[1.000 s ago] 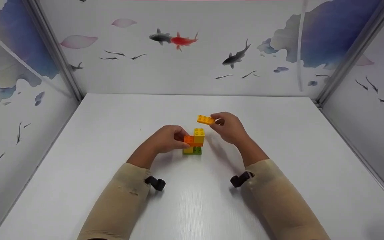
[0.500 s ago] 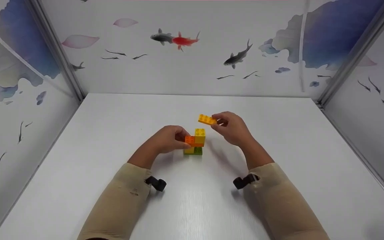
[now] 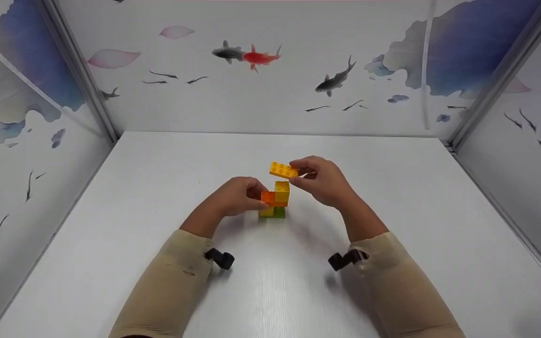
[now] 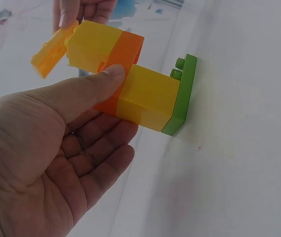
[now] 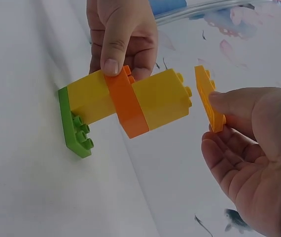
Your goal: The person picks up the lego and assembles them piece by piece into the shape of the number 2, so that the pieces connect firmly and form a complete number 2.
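A small stack of toy building bricks stands on the white table. Its base is a thin green brick [image 4: 184, 96], topped on one side by a yellow brick [image 4: 153, 96]. Above that lies a flat orange brick [image 5: 127, 108], offset sideways, bearing an upper yellow brick [image 5: 161, 98] with its studs up. My left hand [image 3: 240, 196] grips the stack at the orange brick, thumb pressed on its side. Between thumb and fingers, my right hand [image 3: 323, 182] pinches a thin yellow-orange brick [image 3: 282, 170]. The right wrist view shows a gap between this brick and the upper yellow brick's studs.
The white table [image 3: 158, 150] reaches back to a white wall [image 3: 270, 103] printed with fish and petals. Similar printed panels rise at left and right. A black wrist-camera mount [image 3: 220, 258] juts from the left sleeve, another mount [image 3: 343, 259] from the right.
My right hand has moved slightly left with the thin yellow-orange brick, which is now over the top of the stack. My left hand and the stack stay in place.
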### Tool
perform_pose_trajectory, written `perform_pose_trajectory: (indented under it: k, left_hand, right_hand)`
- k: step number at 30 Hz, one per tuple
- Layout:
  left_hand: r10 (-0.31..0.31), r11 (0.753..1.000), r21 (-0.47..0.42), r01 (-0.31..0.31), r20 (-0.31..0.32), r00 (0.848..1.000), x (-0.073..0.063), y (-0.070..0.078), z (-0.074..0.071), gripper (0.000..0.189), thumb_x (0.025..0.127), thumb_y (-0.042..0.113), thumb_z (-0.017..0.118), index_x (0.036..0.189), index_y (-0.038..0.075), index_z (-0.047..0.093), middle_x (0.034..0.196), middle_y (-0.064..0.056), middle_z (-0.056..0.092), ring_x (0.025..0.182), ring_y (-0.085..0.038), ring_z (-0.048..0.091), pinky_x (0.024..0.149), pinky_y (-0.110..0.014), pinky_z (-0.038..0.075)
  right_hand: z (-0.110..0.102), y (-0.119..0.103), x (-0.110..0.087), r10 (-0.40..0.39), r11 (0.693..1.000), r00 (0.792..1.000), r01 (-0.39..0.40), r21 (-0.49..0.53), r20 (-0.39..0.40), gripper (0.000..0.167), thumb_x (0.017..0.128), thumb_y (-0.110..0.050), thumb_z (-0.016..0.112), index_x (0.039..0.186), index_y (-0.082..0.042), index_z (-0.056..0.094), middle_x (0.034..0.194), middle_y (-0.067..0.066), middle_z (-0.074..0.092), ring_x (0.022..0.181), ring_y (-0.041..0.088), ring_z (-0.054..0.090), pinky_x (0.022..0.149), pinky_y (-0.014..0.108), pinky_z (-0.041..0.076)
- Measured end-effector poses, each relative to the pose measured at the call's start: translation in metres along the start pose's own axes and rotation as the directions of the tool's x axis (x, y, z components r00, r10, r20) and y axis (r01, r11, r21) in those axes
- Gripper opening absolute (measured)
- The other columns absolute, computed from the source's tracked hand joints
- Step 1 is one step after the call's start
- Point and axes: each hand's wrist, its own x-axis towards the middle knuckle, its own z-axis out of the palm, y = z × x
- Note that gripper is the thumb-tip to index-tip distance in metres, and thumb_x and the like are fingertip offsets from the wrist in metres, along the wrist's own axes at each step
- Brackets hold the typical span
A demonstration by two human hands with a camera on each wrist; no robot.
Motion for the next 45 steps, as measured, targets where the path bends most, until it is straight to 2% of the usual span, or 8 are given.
perform_pose_trajectory:
  k: [8, 11, 16, 22, 36, 45]
  left_hand:
    - [0.051, 0.998, 0.035, -0.051, -0.005, 0.999, -0.002, -0.001, 0.001, 0.036, 0.092, 0.032, 0.087, 0.124, 0.022, 0.073, 0.116, 0.003, 0.073, 0.111, -0.021, 0.066, 0.108, -0.039, 0.057]
    - [0.060, 0.998, 0.029, -0.060, -0.004, 0.998, -0.002, -0.002, 0.001, 0.033, 0.093, 0.031, 0.086, 0.122, 0.022, 0.074, 0.116, 0.003, 0.073, 0.110, -0.021, 0.066, 0.108, -0.040, 0.057]
    - [0.070, 0.997, 0.024, -0.070, -0.004, 0.998, -0.003, -0.002, 0.000, 0.030, 0.093, 0.029, 0.086, 0.120, 0.022, 0.074, 0.115, 0.003, 0.073, 0.110, -0.021, 0.066, 0.109, -0.040, 0.057]
    - [0.073, 0.997, 0.031, -0.073, -0.004, 0.997, -0.003, -0.002, 0.001, 0.031, 0.093, 0.029, 0.085, 0.120, 0.021, 0.073, 0.116, 0.002, 0.073, 0.110, -0.022, 0.065, 0.110, -0.040, 0.057]
    - [0.114, 0.992, 0.052, -0.113, -0.017, 0.993, -0.002, -0.006, 0.000, 0.030, 0.093, 0.032, 0.086, 0.115, 0.019, 0.071, 0.115, 0.002, 0.074, 0.108, -0.022, 0.066, 0.109, -0.041, 0.057]
    - [0.117, 0.991, 0.066, -0.116, -0.020, 0.993, -0.001, -0.005, 0.000, 0.030, 0.093, 0.033, 0.086, 0.114, 0.019, 0.071, 0.114, 0.001, 0.073, 0.108, -0.022, 0.065, 0.109, -0.041, 0.057]
  right_hand:
    - [0.004, -0.004, -0.006, -0.095, 0.995, 0.994, 0.095, -0.014, 0.045, 0.038, 0.101, -0.023, 0.075, 0.139, -0.021, 0.072, 0.136, -0.002, 0.069, 0.125, 0.023, 0.067, 0.110, 0.042, 0.058]
    - [0.006, -0.005, -0.007, -0.104, 0.994, 0.992, 0.106, -0.029, 0.065, 0.038, 0.101, -0.024, 0.075, 0.139, -0.022, 0.072, 0.134, -0.003, 0.069, 0.125, 0.024, 0.067, 0.110, 0.042, 0.058]
    - [0.009, -0.006, -0.007, -0.114, 0.991, 0.990, 0.119, -0.055, 0.087, 0.036, 0.101, -0.026, 0.076, 0.137, -0.022, 0.073, 0.132, -0.004, 0.069, 0.126, 0.024, 0.065, 0.110, 0.043, 0.057]
    - [0.012, -0.005, -0.007, -0.099, 0.990, 0.989, 0.109, -0.089, 0.107, 0.036, 0.101, -0.028, 0.076, 0.136, -0.023, 0.073, 0.130, -0.006, 0.068, 0.124, 0.019, 0.064, 0.111, 0.041, 0.057]
    - [0.010, -0.002, -0.005, -0.127, 0.988, 0.982, 0.138, -0.072, 0.138, 0.031, 0.101, -0.028, 0.075, 0.132, -0.022, 0.075, 0.130, -0.004, 0.069, 0.125, 0.025, 0.065, 0.109, 0.043, 0.058]
    - [0.009, -0.001, -0.004, -0.113, 0.990, 0.984, 0.123, -0.073, 0.135, 0.028, 0.102, -0.027, 0.073, 0.130, -0.023, 0.076, 0.127, -0.004, 0.069, 0.122, 0.021, 0.065, 0.110, 0.043, 0.057]
